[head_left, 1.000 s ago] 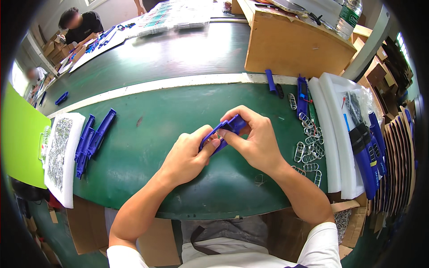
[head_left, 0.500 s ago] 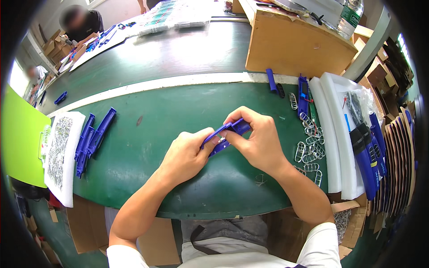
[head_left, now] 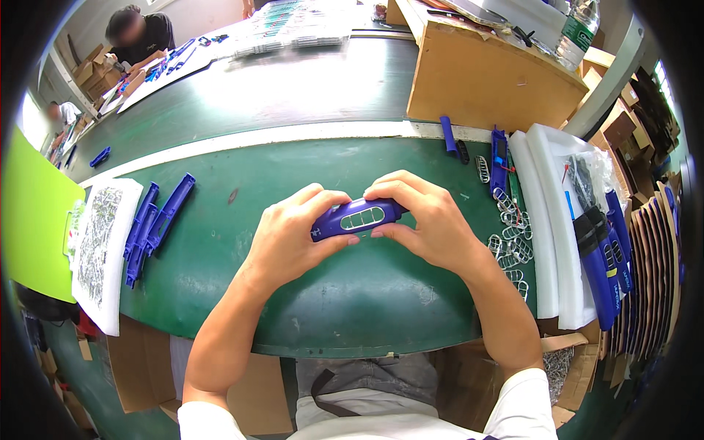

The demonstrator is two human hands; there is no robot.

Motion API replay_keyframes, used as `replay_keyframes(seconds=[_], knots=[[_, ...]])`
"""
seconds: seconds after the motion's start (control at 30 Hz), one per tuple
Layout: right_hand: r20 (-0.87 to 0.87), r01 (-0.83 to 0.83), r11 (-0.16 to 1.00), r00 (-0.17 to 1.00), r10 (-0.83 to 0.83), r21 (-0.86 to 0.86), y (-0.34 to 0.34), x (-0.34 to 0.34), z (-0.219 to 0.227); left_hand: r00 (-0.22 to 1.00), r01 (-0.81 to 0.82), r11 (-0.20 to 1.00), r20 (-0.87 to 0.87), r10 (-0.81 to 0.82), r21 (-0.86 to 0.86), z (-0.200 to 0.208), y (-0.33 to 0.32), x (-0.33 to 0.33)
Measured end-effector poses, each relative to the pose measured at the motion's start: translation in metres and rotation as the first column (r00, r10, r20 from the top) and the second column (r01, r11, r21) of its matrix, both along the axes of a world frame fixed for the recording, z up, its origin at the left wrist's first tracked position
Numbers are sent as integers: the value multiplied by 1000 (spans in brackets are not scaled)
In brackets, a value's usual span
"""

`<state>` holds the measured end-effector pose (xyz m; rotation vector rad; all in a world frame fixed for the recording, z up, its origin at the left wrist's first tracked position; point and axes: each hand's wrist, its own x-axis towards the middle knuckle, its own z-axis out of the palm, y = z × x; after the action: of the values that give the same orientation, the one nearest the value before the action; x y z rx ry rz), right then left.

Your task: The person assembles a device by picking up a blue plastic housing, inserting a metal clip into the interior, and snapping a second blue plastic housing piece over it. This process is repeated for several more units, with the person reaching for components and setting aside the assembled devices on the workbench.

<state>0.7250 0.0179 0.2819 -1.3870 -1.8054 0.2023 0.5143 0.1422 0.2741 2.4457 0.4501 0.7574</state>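
Note:
A blue plastic casing (head_left: 331,224) is held level over the middle of the green mat, its outer face turned up. Set into that face is a silver oval frame (head_left: 362,218) with several openings. My left hand (head_left: 286,229) grips the casing's left end between thumb and fingers. On its right end, my right hand (head_left: 427,218) has a similar pinch, fingertips at the top edge and thumb below. Loose silver oval frames (head_left: 515,252) lie in a pile to the right of my right hand. Several blue casing pieces (head_left: 163,218) rest on the left.
A white foam tray (head_left: 103,249) of small metal parts stands at the left edge. On the right are white foam blocks (head_left: 539,220), another blue casing (head_left: 499,158) and a wooden box (head_left: 491,77). At the far left a person (head_left: 147,37) sits by the table.
The casing has been turned over, so its outer face with the silver frame now shows instead of its hollow inside. Both hands have shifted to its ends, my left hand moving slightly left.

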Motion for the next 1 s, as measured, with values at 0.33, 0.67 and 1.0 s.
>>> replay_keyframes(seconds=[0.33,0.67,1.0], knots=[[-1,13,1000,1000,-13,-2,0,-1,-1,1000,-19,1000,-15,19,25,-1,-1,0],[-6,16,1000,1000,-16,13,1,-3,-3,999,-33,999,-9,33,27,0,-3,-1],[11,20,999,1000,-20,25,1,-6,-5,999,-8,999,-32,7,-40,4,-4,-2]])
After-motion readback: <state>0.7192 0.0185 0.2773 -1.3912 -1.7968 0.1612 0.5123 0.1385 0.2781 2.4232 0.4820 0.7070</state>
